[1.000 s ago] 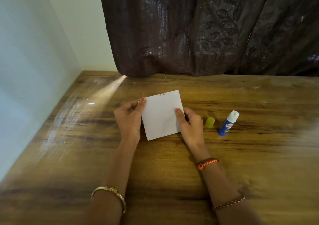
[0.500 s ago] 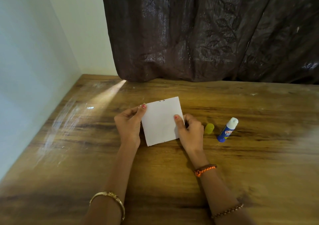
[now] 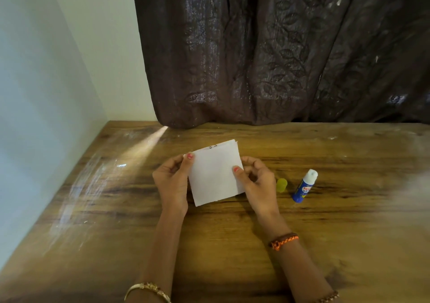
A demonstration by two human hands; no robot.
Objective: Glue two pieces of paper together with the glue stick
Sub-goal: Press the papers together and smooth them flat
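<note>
Lifted a little since a second ago, the paper (image 3: 215, 174) at mid-frame now shows two offset top edges. Left hand (image 3: 171, 181) and right hand (image 3: 254, 181) pinch its sides. Glue stick (image 3: 304, 186) lies uncapped right of them. Square the edges before pressing flat.

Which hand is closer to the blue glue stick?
The right hand. It pinches the paper's right edge, with only the yellow cap between it and the glue stick. The left hand holds the paper's far side, farther away.

Matt white paper (image 3: 215, 177), glossy scuffed wooden table (image 3: 325, 233), shiny plastic glue stick (image 3: 303, 187), sheeny embroidered cloth curtain (image 3: 279, 46)
</note>
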